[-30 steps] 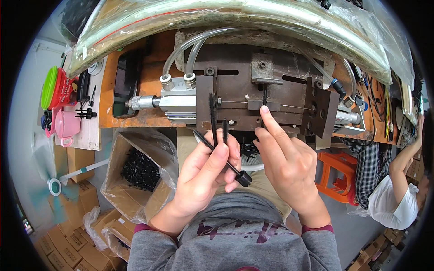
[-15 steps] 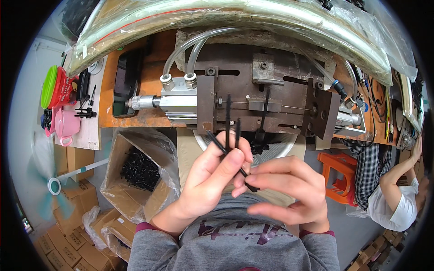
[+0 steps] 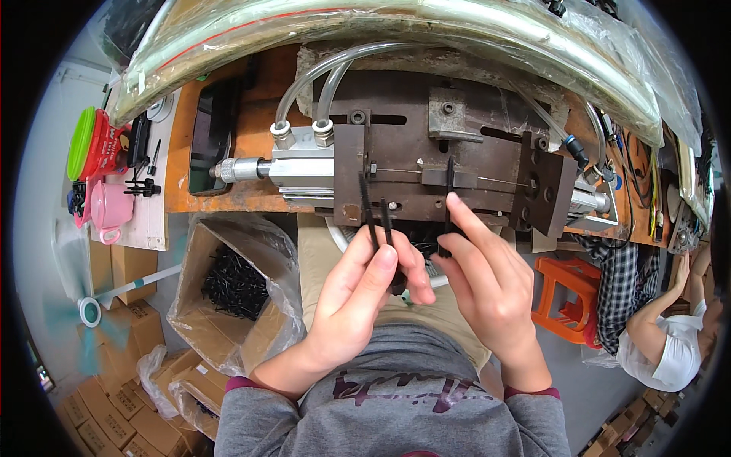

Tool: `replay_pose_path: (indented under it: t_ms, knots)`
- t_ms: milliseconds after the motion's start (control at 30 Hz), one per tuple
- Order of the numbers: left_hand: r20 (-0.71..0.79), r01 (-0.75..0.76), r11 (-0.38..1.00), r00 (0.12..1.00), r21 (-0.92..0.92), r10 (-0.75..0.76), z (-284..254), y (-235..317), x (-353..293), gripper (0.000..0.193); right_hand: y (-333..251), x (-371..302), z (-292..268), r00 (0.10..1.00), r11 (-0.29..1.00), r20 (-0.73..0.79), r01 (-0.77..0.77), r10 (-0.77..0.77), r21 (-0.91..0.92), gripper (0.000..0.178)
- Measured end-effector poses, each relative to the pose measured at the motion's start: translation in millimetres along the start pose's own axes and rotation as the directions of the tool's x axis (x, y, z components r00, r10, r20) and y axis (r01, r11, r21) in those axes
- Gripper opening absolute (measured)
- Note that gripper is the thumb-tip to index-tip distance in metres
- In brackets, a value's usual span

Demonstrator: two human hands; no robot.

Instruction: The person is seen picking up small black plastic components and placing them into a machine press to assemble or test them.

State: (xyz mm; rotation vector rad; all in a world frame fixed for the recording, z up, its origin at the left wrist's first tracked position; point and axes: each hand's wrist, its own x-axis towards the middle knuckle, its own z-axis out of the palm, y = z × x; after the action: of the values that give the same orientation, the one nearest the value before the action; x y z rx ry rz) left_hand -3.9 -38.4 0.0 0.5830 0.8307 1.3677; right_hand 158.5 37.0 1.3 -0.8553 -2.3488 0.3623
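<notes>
My left hand (image 3: 358, 282) is closed around two slim black wands (image 3: 386, 222) with fuzzy, brush-like ends. They point up toward the metal fixture (image 3: 403, 199) in front of me. My right hand (image 3: 487, 286) pinches another black wand (image 3: 449, 183), which stands upright in the picture across the small grey block (image 3: 435, 177) at the fixture's middle. My index finger lies along this wand, and the other fingers are at its lower end. Behind my hands, a round metal tray (image 3: 340, 238) with black pieces is mostly hidden.
Air cylinders (image 3: 303, 177) with clear hoses flank the fixture. At left stand an open carton (image 3: 190, 305) of black pieces, a fan (image 3: 90, 312), a pink cup (image 3: 111, 206) and a dark phone-like device (image 3: 211, 137). An orange stool (image 3: 567, 297) and another person (image 3: 662, 343) are at right.
My right hand has left the wands in my left hand and moved up to the wand on the fixture. The slanted wand no longer shows in my left hand.
</notes>
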Motion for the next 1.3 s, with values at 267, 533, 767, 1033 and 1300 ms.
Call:
replay_pose_path:
  t_ms: [267,533,767,1033,1300]
  knots:
    - [-0.027,-0.169,0.963,0.984,0.209,0.179,9,10,1,0.024,-10,17,0,0.995,0.968,0.094,0.042,-0.019,-0.248,0.024]
    - [-0.024,-0.323,0.906,0.939,0.273,0.342,7,9,1,0.019,-12,20,-7,0.989,0.965,0.144,0.047,-0.01,-0.259,0.023]
    - [0.061,-0.345,0.885,0.937,0.311,0.344,6,10,6,0.015,-18,8,-20,0.988,0.962,-0.007,0.155,-0.157,0.225,0.032]
    - [0.053,-0.269,0.779,0.955,0.567,0.291,9,9,4,0.042,-9,0,-20,0.997,0.978,-0.058,0.058,-0.047,0.201,0.026]
    - [0.008,-0.154,0.862,0.985,0.482,0.172,10,20,2,0.051,-4,11,-1,0.998,0.992,0.06,-0.004,0.012,-0.125,0.02]
